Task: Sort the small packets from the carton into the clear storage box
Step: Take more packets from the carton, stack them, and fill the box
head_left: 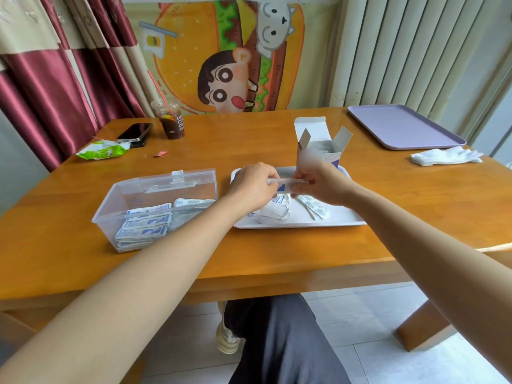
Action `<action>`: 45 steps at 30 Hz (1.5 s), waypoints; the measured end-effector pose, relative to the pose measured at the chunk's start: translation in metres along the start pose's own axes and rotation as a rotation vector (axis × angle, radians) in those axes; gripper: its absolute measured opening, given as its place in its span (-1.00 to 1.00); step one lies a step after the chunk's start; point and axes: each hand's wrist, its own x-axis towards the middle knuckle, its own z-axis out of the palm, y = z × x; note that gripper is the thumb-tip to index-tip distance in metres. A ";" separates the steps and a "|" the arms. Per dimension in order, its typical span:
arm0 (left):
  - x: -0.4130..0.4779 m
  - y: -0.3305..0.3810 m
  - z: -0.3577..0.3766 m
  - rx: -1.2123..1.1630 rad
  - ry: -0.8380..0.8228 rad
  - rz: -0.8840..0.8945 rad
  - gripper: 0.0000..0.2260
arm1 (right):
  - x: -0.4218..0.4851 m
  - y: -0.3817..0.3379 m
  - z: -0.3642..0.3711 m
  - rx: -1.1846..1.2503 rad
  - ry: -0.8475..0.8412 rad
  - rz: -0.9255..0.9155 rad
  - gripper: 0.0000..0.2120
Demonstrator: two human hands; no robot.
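Just above the white tray [346, 217], left hand [253, 187] and right hand [322, 184] fingers are pinching opposite ends of a thin packet stack [288, 180]. The carton [318, 151] is standing at the tray's far edge, clear storage box [155, 189] left of tray. Likely best: squaring edges, keeping stack flat.

We find legible letters only on the plastic cup [169, 121] near the far left edge of the table [249, 245]. White capitals in three stacked lines read "LUC", "CU" and "CO", each cut off by the cup's curve. The packets [144, 228] in the clear storage box [110, 206] carry blue print and square codes too small to read. The packet [288, 180] pinched between the left hand [253, 187] and the right hand [322, 184] is edge-on. The carton [318, 151] front is blurred, and the print on the green pack [102, 151] is illegible.
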 end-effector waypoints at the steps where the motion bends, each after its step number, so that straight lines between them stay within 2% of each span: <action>1: 0.000 -0.001 -0.012 0.024 0.015 -0.001 -0.86 | 0.003 -0.010 -0.003 0.018 -0.004 -0.014 -0.93; 4: -0.008 -0.017 -0.048 0.057 0.010 -0.070 -0.87 | 0.021 -0.045 0.004 0.074 -0.059 -0.066 -0.84; 7: -0.024 -0.040 -0.075 0.017 -0.024 -0.148 -0.86 | 0.039 -0.080 0.020 0.111 -0.072 -0.133 -0.78; 10: -0.048 -0.074 -0.103 -0.035 -0.035 -0.231 -0.82 | 0.057 -0.121 0.040 0.190 -0.153 -0.172 -0.74; 14: -0.071 -0.112 -0.127 -0.107 0.007 -0.309 -0.76 | 0.076 -0.162 0.061 0.178 -0.251 -0.224 -0.80; 18: -0.080 -0.143 -0.139 -0.148 0.118 -0.396 -0.87 | 0.094 -0.181 0.077 0.253 -0.246 -0.102 -0.86; 21: -0.085 -0.162 -0.146 -0.032 0.249 -0.496 -0.97 | 0.101 -0.181 0.085 0.284 -0.384 0.046 -0.87; 23: -0.091 -0.172 -0.148 0.018 0.242 -0.597 -0.85 | 0.106 -0.185 0.095 0.224 -0.494 0.095 -0.83; 27: -0.095 -0.187 -0.143 -0.112 0.162 -0.692 -0.91 | 0.116 -0.200 0.121 0.057 -0.596 0.126 -0.81; 32: -0.098 -0.194 -0.138 -0.245 0.182 -0.659 -0.88 | 0.117 -0.210 0.143 -0.142 -0.620 0.095 -0.74; 38: -0.099 -0.194 -0.139 -0.224 0.178 -0.644 -0.91 | 0.118 -0.216 0.147 -0.197 -0.416 0.036 -0.79; 40: -0.099 -0.192 -0.139 -0.199 0.176 -0.637 -0.90 | 0.118 -0.216 0.150 -0.231 -0.413 0.049 -0.87; 41: -0.099 -0.191 -0.139 -0.191 0.176 -0.634 -0.90 | 0.118 -0.216 0.150 -0.243 -0.424 0.053 -0.85; 45: -0.101 -0.189 -0.140 -0.136 0.168 -0.638 -0.87 | 0.119 -0.213 0.140 -0.051 -0.431 0.047 -0.90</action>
